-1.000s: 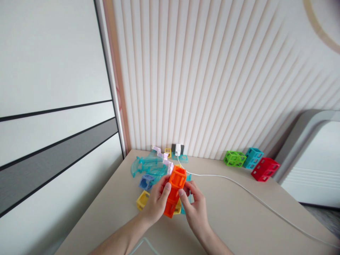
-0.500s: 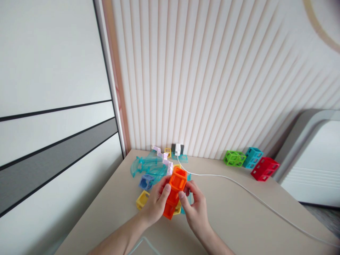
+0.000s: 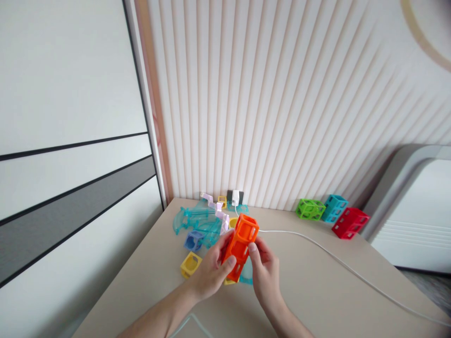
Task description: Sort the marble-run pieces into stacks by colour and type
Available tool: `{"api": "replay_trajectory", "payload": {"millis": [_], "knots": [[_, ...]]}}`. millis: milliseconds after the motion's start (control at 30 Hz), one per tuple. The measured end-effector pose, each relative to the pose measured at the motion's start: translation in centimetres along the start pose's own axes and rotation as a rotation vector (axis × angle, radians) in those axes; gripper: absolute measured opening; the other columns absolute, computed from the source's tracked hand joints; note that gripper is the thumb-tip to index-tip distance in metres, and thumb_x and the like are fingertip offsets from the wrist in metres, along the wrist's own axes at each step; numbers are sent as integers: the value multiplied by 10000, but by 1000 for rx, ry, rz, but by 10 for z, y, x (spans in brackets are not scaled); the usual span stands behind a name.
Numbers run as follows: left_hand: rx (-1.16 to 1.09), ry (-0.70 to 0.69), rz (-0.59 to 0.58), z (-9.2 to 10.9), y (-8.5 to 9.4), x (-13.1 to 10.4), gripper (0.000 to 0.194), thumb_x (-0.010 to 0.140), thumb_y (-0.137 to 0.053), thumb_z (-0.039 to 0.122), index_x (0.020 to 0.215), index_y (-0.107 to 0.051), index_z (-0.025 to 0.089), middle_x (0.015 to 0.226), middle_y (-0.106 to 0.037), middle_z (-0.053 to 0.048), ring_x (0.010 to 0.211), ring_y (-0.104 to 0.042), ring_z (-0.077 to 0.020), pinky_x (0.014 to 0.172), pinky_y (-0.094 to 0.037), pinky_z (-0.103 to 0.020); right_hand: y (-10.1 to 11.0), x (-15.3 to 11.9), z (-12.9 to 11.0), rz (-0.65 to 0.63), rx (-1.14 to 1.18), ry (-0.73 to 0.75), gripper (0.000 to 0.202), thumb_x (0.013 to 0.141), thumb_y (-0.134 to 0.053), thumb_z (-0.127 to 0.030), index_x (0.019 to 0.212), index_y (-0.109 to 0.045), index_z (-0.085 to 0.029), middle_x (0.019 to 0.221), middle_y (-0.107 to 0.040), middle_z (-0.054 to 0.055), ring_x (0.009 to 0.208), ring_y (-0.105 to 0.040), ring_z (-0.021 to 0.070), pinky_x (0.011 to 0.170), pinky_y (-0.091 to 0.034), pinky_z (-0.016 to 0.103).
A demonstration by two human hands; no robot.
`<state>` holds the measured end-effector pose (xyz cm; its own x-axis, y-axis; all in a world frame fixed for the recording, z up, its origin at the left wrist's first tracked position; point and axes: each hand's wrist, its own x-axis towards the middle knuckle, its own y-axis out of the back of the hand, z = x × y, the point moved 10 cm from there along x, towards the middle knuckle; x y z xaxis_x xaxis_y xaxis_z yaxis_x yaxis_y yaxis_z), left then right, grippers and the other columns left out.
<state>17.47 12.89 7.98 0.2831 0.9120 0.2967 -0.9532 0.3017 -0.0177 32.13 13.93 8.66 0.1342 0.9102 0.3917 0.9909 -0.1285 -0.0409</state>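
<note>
Both hands grip a tilted stack of orange toy cubes (image 3: 241, 249) with open window-like sides, held above the table. My left hand (image 3: 213, 267) wraps the stack's left side, thumb across the lower cube. On the right side, my right hand (image 3: 265, 267) holds it near the middle, with the thumb on its front face. Behind and below the stack lie yellow cubes, mostly covered, and a clear teal piece (image 3: 247, 272). A yellow cube (image 3: 190, 265) and a blue cube (image 3: 193, 240) sit left of my left hand.
Clear teal track pieces (image 3: 197, 219) and a lilac zigzag piece (image 3: 221, 216) lie at the back left. A white charger (image 3: 236, 198) plugs in at the wall, its cable (image 3: 317, 240) crossing the table. Green (image 3: 310, 209), teal (image 3: 335, 208) and red (image 3: 350, 223) blocks stand at the back right.
The orange stack has shifted slightly right and turned, showing more of its windowed front. Both hands moved with it, keeping hold.
</note>
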Motion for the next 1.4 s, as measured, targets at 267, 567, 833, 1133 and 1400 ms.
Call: {"api": "replay_trajectory", "payload": {"millis": [267, 567, 833, 1133, 1400], "knots": [[59, 77, 113, -13, 10, 1, 521, 973, -540, 513, 1404, -551, 221, 1429, -610, -117, 1355, -527, -305, 1140, -421, -436, -3, 3, 5, -23, 27, -32, 446, 911, -613, -558, 1101, -747, -177, 954, -754, 96, 859, -697, 250, 805, -581, 377], [73, 68, 224, -11, 22, -4, 539, 997, -427, 569, 1400, -565, 238, 1419, -615, -99, 1369, -512, -286, 1131, -439, -412, -21, -8, -16, -169, -172, 176, 300, 924, -657, -410, 1158, -746, -245, 877, -662, 38, 772, -580, 185, 714, -528, 300], [79, 29, 132, -4, 10, -3, 530, 1021, -380, 533, 1427, -541, 232, 1376, -643, -114, 1328, -547, -290, 1143, -426, -437, -23, -9, -9, -193, -155, 117, 287, 936, -631, -416, 1123, -759, -239, 853, -608, 25, 791, -564, 190, 729, -505, 301], [86, 62, 105, -8, 10, -5, 588, 1000, -393, 576, 1451, -515, 218, 1478, -563, -119, 1407, -468, -294, 1198, -343, -435, -23, -10, -13, -204, -188, 144, 294, 932, -622, -424, 1075, -772, -216, 798, -574, 16, 736, -534, 178, 682, -497, 290], [-25, 26, 267, -6, 22, -5, 524, 970, -528, 517, 1414, -511, 240, 1445, -581, -115, 1372, -508, -303, 1153, -417, -439, -26, -16, -15, -202, -276, 202, 366, 1004, -528, -345, 1343, -633, -256, 1011, -644, 75, 858, -616, 209, 768, -557, 341]]}}
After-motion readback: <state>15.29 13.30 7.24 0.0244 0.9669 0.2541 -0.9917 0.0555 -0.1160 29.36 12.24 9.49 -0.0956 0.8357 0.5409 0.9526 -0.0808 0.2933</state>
